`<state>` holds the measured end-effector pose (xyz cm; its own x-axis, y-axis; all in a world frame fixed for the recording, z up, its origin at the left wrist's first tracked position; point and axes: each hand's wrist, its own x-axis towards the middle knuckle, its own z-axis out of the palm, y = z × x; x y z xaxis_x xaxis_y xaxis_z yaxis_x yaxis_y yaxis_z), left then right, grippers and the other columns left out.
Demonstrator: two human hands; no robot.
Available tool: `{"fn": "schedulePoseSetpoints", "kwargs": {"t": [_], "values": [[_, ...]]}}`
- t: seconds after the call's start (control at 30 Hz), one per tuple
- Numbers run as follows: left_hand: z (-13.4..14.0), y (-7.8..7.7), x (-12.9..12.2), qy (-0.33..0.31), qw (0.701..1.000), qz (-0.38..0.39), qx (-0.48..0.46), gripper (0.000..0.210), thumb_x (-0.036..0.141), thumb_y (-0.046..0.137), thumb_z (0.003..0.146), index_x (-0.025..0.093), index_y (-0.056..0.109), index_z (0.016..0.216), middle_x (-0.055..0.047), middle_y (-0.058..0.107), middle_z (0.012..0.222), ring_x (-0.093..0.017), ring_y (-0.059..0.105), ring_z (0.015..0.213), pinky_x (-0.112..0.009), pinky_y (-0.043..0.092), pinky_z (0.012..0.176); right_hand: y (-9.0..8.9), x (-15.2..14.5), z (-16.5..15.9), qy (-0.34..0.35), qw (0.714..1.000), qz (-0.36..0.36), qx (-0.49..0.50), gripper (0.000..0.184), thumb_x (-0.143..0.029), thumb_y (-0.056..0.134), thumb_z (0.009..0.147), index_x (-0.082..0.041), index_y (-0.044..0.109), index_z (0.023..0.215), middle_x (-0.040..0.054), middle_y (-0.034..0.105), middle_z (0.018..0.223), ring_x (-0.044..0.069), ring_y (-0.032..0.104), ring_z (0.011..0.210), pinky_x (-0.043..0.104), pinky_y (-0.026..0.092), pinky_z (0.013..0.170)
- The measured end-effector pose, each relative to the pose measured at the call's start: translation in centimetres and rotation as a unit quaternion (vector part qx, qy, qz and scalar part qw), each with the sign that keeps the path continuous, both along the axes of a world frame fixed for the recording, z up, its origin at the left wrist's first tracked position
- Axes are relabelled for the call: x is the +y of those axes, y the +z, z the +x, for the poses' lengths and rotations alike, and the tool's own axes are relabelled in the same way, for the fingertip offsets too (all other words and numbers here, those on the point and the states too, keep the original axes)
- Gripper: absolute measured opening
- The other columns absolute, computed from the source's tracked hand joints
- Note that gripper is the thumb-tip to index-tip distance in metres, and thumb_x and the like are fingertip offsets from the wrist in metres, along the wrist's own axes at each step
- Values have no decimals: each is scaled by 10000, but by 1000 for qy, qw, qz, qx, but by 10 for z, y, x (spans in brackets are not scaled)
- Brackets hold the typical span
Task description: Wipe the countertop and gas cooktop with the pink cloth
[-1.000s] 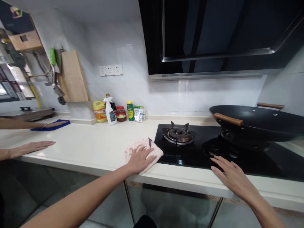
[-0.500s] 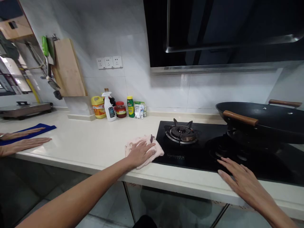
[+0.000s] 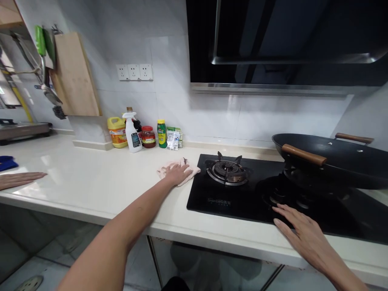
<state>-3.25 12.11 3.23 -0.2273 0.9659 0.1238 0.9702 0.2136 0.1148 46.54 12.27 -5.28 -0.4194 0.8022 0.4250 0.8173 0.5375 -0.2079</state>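
My left hand (image 3: 176, 173) presses down on a pale pink cloth (image 3: 163, 169), its fingers bent over the fabric. The cloth lies crumpled on the white counter (image 3: 121, 173), and its right edge meets the left edge of the black gas hob (image 3: 212, 194). My right hand (image 3: 306, 234) is open, with its fingers stretched out at the front edge of the hob. A bare burner (image 3: 228, 171) sits to the right of the cloth. On the right burner rests a large black wok (image 3: 357, 161) with wooden handles.
Along the wall stand a yellow jug (image 3: 117, 133), a white spray bottle (image 3: 132, 133), a red-lidded jar (image 3: 148, 137), a green bottle (image 3: 161, 133) and small packets (image 3: 173, 139). Another person's hand (image 3: 22, 179) lies at far left, near a blue cloth (image 3: 7, 163). A range hood (image 3: 273, 44) hangs above.
My left hand has slid the pink cloth back across the counter, away from the front edge. My right hand stays at the hob's front. The other person's blue cloth has moved left in view.
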Motion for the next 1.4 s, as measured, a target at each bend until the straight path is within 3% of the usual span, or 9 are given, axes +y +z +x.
{"fn": "schedulePoseSetpoints", "kwargs": {"t": [0.17, 0.33, 0.53, 0.7, 0.83, 0.97, 1.13, 1.3, 1.4], "values": [[-22, 1, -37, 65, 998, -14, 8, 632, 687, 239, 983, 384, 461, 1492, -97, 473, 1593, -367, 349, 1493, -752, 188, 1138, 0, 0, -1, 0, 1000, 2, 3, 600, -695, 342, 978, -338, 609, 1379, 25, 558, 1511, 295, 453, 1444, 560, 353, 1174], [-12, 3, -91, 74, 997, -10, 22, 625, 684, 251, 989, 377, 472, 1487, -105, 502, 1559, -363, 386, 1464, -755, 237, 1115, -3, 0, -1, 6, 1000, 4, -7, 629, -707, 332, 973, -327, 602, 1394, 34, 552, 1517, 303, 446, 1450, 571, 362, 1172], [18, -7, -158, 9, 999, 17, 41, 524, 603, 315, 1020, 383, 541, 1439, -55, 553, 1516, -353, 405, 1452, -672, 306, 1125, -10, 3, -1, 6, 1000, 7, -15, 654, -723, 331, 964, -332, 562, 1435, 23, 517, 1549, 297, 415, 1474, 593, 323, 1201], [20, -24, -194, -52, 993, 77, 77, 453, 527, 377, 1033, 377, 590, 1403, -46, 636, 1417, -325, 493, 1363, -548, 404, 1068, -12, 4, -4, 3, 1000, -2, -9, 674, -737, 327, 952, -330, 566, 1434, 19, 509, 1556, 292, 398, 1485, 584, 289, 1222], [9, -21, -189, -59, 996, 39, 61, 463, 521, 323, 1048, 411, 564, 1427, -40, 583, 1498, -340, 474, 1381, -585, 400, 1043, -10, 1, -6, 0, 1000, -4, -9, 699, -735, 298, 953, -312, 561, 1442, 24, 504, 1559, 277, 379, 1496, 566, 267, 1233], [8, -10, -155, -19, 998, 3, 57, 482, 553, 302, 1037, 430, 557, 1428, -32, 550, 1534, -366, 457, 1397, -624, 383, 1050, -8, -1, -8, -4, 1000, 1, -9, 712, -735, 277, 954, -302, 559, 1444, 27, 499, 1563, 270, 379, 1495, 564, 250, 1238], [26, -3, -121, 30, 998, 3, 49, 515, 596, 310, 1021, 400, 530, 1443, -77, 577, 1491, -384, 448, 1400, -717, 341, 1054, -2, -3, -11, -5, 1000, -10, 1, 679, -719, 290, 964, -306, 582, 1417, 28, 521, 1546, 278, 400, 1482, 565, 272, 1228], [41, -4, -127, 12, 999, 12, 51, 498, 559, 302, 1033, 381, 554, 1424, -80, 598, 1458, -381, 435, 1399, -713, 347, 1055, 7, -5, -12, 2, 999, -42, 7, 661, -706, 294, 981, -309, 573, 1430, 27, 502, 1562, 272, 386, 1491, 553, 276, 1228], [45, -8, -141, -30, 998, 26, 54, 466, 541, 320, 1033, 395, 593, 1382, -61, 620, 1429, -363, 464, 1363, -661, 377, 1047, 7, -5, -11, 0, 999, -46, 4, 661, -706, 289, 983, -312, 569, 1433, 25, 491, 1571, 262, 375, 1498, 546, 271, 1232]]}}
